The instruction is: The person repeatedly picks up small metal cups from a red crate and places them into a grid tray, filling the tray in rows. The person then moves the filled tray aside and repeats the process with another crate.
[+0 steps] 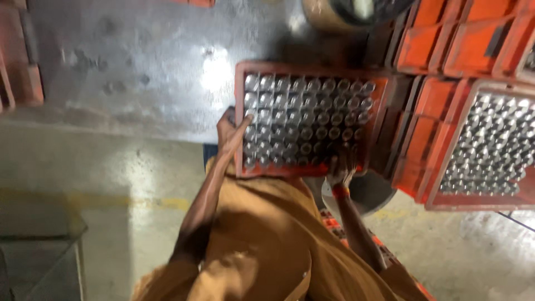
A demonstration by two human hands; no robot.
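I hold an orange plastic crate in front of my chest, tipped a little. It is packed with rows of several shiny metal cylinders standing on end. My left hand grips the crate's left wall, thumb over the rim and touching the outer cylinders. My right hand clasps the near rim toward the right corner, fingers curled over the edge; a red band sits on that wrist. My brown shirt fills the lower middle of the view.
To the right, a tilted orange crate holds more metal cylinders, with other orange crates stacked behind it. A round drum stands at the top. A grey disc lies under the held crate. A yellow line crosses the glossy floor.
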